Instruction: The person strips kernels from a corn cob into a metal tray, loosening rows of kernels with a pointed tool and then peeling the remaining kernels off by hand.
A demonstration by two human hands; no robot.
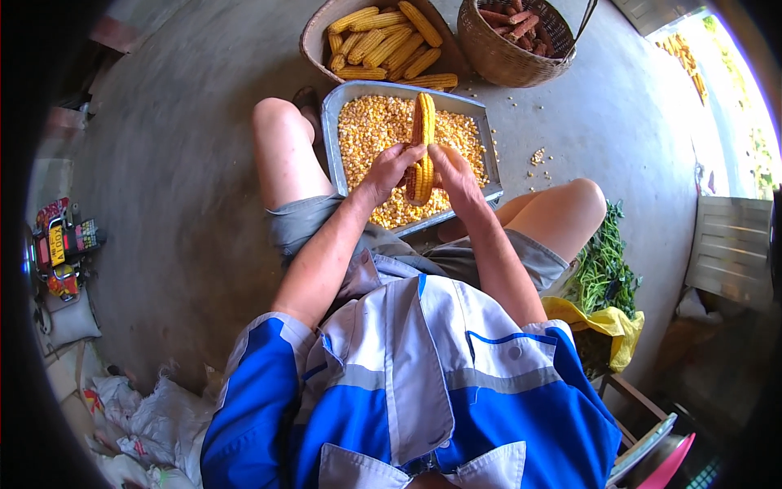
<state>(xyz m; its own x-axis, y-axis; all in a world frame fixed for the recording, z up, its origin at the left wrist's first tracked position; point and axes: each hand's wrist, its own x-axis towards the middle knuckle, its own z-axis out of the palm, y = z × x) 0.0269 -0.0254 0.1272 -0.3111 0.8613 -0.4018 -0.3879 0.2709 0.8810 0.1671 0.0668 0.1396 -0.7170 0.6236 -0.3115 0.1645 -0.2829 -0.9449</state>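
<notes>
An ear of corn [426,122] stands lengthwise between my hands, its left side partly stripped to the reddish cob. My left hand [394,168] grips it from the left, the thumb on the stripped side. From the right, my right hand [451,171] holds the same ear, thumb against the yellow kernels. Fingers behind the ear are hidden. Below lies a grey metal tray [330,131] with loose corn kernels [372,131], between my bent legs. Beyond the tray, a woven scoop basket [314,36] holds several yellow ears of corn [385,46].
A round wicker basket [519,67] of bare reddish cobs [522,27] stands at the upper right. Stray kernels [537,157] dot the concrete floor. Green leafy plants [602,266] and a yellow sack [617,336] lie at my right; white sacks [159,415] lie lower left.
</notes>
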